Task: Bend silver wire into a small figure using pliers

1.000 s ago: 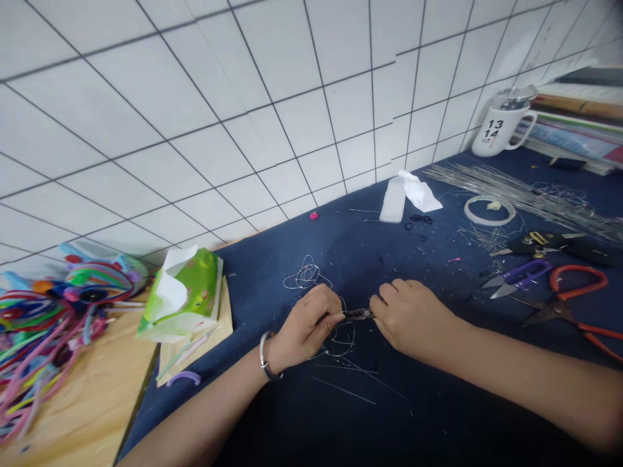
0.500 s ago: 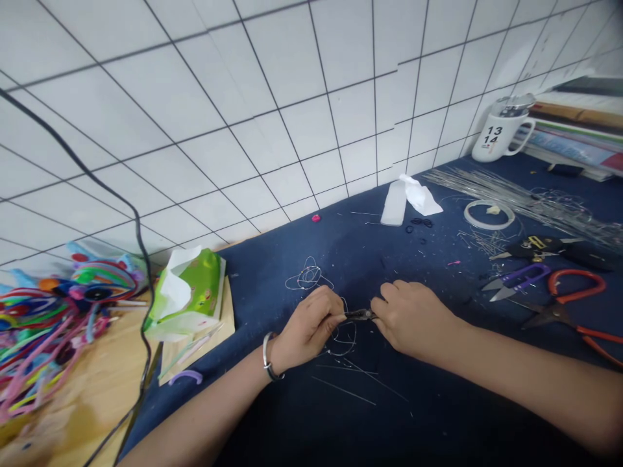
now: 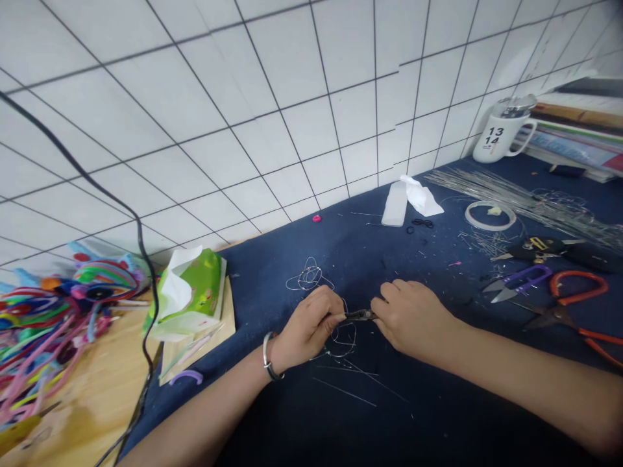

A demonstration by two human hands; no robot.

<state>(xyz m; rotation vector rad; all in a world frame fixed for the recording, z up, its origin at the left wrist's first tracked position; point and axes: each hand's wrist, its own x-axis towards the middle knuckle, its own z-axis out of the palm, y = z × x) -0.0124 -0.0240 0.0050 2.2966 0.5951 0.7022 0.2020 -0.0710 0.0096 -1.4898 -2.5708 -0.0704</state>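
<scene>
Fingers wrapped, my right hand (image 3: 411,314) grips a pair of small dark pliers (image 3: 361,314) whose jaws point left. Close to the jaw tips, my left hand (image 3: 314,322) is pinched closed on thin silvery wire, mostly hidden by the fingers. A loop of this wire (image 3: 346,344) hangs just below, between the two hands. Another tangled wire coil (image 3: 310,277) with tiny beads lies on the dark blue cloth behind my left hand. Several straight wire pieces (image 3: 345,392) rest on the cloth nearer to me.
On the right lie purple snips (image 3: 523,282), red-handled scissors (image 3: 559,316), a ring of clear line (image 3: 489,215) and a bundle of thin metal rods (image 3: 487,188). A white mug (image 3: 499,137) stands behind. Left are a green tissue pack (image 3: 204,282), a black cable (image 3: 139,227) and colourful pipe cleaners (image 3: 58,344).
Both hands and the pliers keep almost the same place and grip. The view has shifted very slightly.
</scene>
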